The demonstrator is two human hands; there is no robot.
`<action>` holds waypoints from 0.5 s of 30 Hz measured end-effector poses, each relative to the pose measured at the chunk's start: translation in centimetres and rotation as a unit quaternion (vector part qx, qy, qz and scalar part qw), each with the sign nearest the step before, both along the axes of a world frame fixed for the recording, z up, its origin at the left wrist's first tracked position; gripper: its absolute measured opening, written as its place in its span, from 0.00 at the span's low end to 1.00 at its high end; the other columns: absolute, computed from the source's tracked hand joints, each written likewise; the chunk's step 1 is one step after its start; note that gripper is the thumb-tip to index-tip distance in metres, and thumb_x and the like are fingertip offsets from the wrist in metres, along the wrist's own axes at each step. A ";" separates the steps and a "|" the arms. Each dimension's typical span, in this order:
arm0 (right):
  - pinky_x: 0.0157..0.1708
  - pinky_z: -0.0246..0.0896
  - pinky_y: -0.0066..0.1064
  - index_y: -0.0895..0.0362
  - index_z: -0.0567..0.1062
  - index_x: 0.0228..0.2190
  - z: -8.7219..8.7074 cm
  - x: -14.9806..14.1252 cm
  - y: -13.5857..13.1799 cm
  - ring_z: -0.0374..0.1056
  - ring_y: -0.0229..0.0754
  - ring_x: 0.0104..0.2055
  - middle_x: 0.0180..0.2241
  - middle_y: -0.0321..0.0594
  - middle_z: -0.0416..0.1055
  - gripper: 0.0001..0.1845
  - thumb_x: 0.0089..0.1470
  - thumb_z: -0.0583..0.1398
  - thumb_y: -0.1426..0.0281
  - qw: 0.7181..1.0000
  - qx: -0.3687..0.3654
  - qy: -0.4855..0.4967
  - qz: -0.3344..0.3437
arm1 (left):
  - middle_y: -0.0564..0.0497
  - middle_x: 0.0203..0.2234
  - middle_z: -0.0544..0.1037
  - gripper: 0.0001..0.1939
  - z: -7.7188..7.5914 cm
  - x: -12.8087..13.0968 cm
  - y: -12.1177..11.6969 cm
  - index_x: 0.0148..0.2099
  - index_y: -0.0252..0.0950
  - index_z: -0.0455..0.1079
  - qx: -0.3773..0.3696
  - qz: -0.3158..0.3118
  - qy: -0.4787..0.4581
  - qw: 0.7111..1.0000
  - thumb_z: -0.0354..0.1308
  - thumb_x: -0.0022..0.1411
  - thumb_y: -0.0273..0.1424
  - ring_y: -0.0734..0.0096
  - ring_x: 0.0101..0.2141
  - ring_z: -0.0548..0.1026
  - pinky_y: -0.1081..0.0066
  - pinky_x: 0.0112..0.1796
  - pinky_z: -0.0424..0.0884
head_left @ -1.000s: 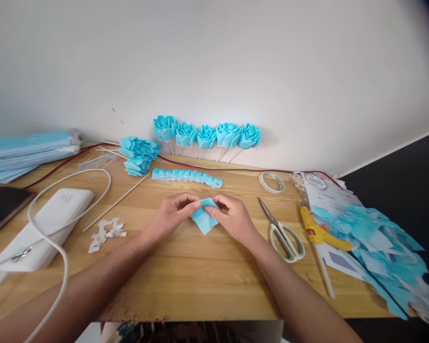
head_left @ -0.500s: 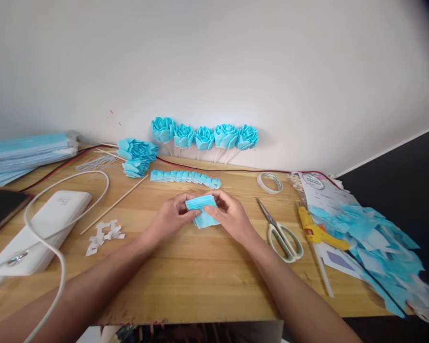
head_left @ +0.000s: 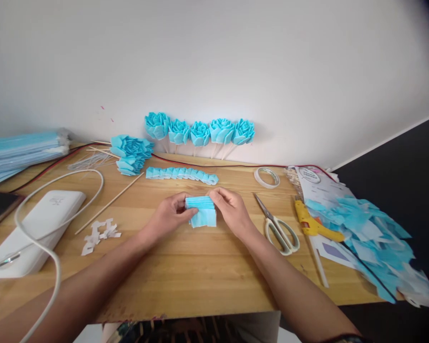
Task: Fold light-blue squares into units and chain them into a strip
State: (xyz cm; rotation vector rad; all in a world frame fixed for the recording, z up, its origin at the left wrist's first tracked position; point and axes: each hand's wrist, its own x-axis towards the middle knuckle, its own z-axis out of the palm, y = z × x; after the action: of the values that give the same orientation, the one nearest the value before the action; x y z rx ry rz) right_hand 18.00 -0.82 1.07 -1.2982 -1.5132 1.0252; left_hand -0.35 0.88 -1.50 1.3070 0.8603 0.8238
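Note:
Between my hands is a small light-blue pleated fabric piece (head_left: 203, 213), like a cut section of a disposable face mask. Its folds lie along the top, and a flat flap hangs below. My left hand (head_left: 169, 214) grips its left side, thumb on the front. My right hand (head_left: 230, 209) pinches at the upper right corner with thumb and forefinger. Just beyond lies a row of folded blue petals (head_left: 180, 174), overlapping in a line. Several blue fabric roses (head_left: 200, 133) on sticks lean against the wall, and more blue roses (head_left: 130, 152) lie at the left.
To the right are scissors (head_left: 280, 228), a tape roll (head_left: 267, 177), a yellow glue gun (head_left: 312, 221) and a heap of blue fabric scraps (head_left: 368, 228). On the left are a white power bank (head_left: 39, 228) with its cable, a wooden stick (head_left: 109, 204), white scraps (head_left: 100, 234) and stacked masks (head_left: 25, 151).
My right thumb has come off the front of the fabric and moved to its upper right corner. The lower flap shows more openly. The view has shifted slightly.

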 end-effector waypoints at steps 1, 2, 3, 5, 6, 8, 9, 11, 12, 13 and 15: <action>0.35 0.61 0.28 0.57 0.74 0.30 0.1 0.1 0.0 0.66 0.39 0.33 0.29 0.36 0.71 0.17 0.57 0.55 0.56 1.000 -0.001 0.001 0.008 | 0.53 0.26 0.75 0.10 0.0 0.0 0.0 0.35 0.34 0.67 -0.002 0.003 -0.003 1.000 0.62 0.53 0.33 0.72 0.28 0.73 0.73 0.30 0.68; 0.37 0.61 0.29 0.57 0.75 0.33 0.2 0.2 0.1 0.67 0.40 0.36 0.32 0.37 0.72 0.17 0.57 0.55 0.56 1.000 -0.006 0.004 0.022 | 0.52 0.26 0.75 0.10 0.1 0.0 0.1 0.35 0.33 0.67 -0.002 0.007 -0.005 1.000 0.62 0.53 0.33 0.72 0.28 0.73 0.73 0.30 0.68; 0.38 0.62 0.29 0.56 0.75 0.36 0.3 0.2 0.1 0.67 0.40 0.37 0.34 0.38 0.73 0.17 0.56 0.56 0.56 0.999 -0.015 0.010 0.035 | 0.52 0.27 0.75 0.11 0.1 0.0 0.1 0.35 0.33 0.67 -0.004 0.013 -0.008 1.000 0.62 0.53 0.33 0.71 0.28 0.73 0.72 0.30 0.68; 0.37 0.62 0.29 0.56 0.74 0.38 0.3 0.3 0.1 0.67 0.40 0.36 0.33 0.38 0.72 0.17 0.54 0.59 0.56 0.998 -0.033 0.014 0.056 | 0.52 0.26 0.75 0.12 0.2 0.0 0.2 0.35 0.33 0.67 -0.005 0.027 -0.013 1.000 0.63 0.51 0.34 0.71 0.28 0.73 0.72 0.29 0.68; 0.35 0.61 0.28 0.57 0.74 0.36 0.2 0.3 0.1 0.66 0.39 0.34 0.32 0.37 0.71 0.16 0.53 0.60 0.57 0.998 -0.037 0.011 0.059 | 0.52 0.26 0.75 0.12 0.3 0.0 0.2 0.35 0.33 0.67 -0.006 0.034 -0.016 0.999 0.63 0.51 0.34 0.71 0.27 0.73 0.73 0.29 0.67; 0.30 0.59 0.26 0.57 0.72 0.31 0.0 0.3 0.1 0.63 0.36 0.30 0.27 0.34 0.67 0.15 0.51 0.61 0.57 0.998 -0.034 -0.002 0.049 | 0.52 0.26 0.76 0.13 0.3 0.0 0.3 0.35 0.33 0.67 -0.008 0.039 -0.024 0.999 0.64 0.50 0.35 0.70 0.28 0.73 0.72 0.29 0.67; 0.29 0.58 0.26 0.57 0.71 0.28 -0.2 0.2 0.1 0.61 0.35 0.28 0.26 0.33 0.66 0.14 0.51 0.61 0.58 0.999 -0.031 -0.006 0.043 | 0.51 0.27 0.76 0.14 0.3 -0.1 0.3 0.36 0.33 0.67 -0.008 0.036 -0.030 0.999 0.64 0.51 0.36 0.70 0.28 0.73 0.72 0.30 0.68; 0.27 0.56 0.26 0.57 0.69 0.25 -0.4 0.3 0.2 0.59 0.35 0.27 0.24 0.33 0.63 0.15 0.51 0.61 0.58 0.999 -0.025 -0.005 0.027 | 0.49 0.31 0.78 0.15 0.4 -0.2 0.3 0.39 0.33 0.68 -0.003 0.029 -0.038 0.999 0.63 0.52 0.37 0.69 0.31 0.74 0.72 0.31 0.68; 0.27 0.55 0.26 0.57 0.69 0.25 -0.4 0.3 0.2 0.58 0.34 0.26 0.24 0.33 0.62 0.15 0.51 0.61 0.58 1.000 -0.024 -0.002 0.021 | 0.47 0.34 0.78 0.17 0.4 -0.2 0.3 0.41 0.32 0.69 -0.001 0.031 -0.041 0.999 0.62 0.54 0.38 0.68 0.32 0.74 0.71 0.32 0.69; 0.27 0.55 0.26 0.57 0.69 0.25 -0.5 0.3 0.2 0.58 0.34 0.26 0.24 0.33 0.62 0.15 0.51 0.61 0.58 1.000 -0.022 0.000 0.016 | 0.46 0.37 0.78 0.18 0.4 -0.3 0.3 0.44 0.32 0.69 -0.001 0.038 -0.044 0.998 0.61 0.55 0.39 0.67 0.34 0.75 0.70 0.34 0.70; 0.26 0.54 0.25 0.57 0.69 0.25 -0.5 0.4 0.3 0.57 0.34 0.26 0.24 0.33 0.61 0.15 0.51 0.61 0.58 1.000 -0.021 0.001 0.009 | 0.45 0.43 0.77 0.21 0.5 -0.5 0.2 0.49 0.33 0.69 -0.010 0.060 -0.049 0.997 0.57 0.59 0.41 0.64 0.38 0.75 0.68 0.38 0.70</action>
State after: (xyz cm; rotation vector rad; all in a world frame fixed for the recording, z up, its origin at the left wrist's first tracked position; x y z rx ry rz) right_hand 18.36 -0.54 0.60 -1.3134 -1.5127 1.0742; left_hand -0.88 1.12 -0.98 1.1970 0.8729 0.9636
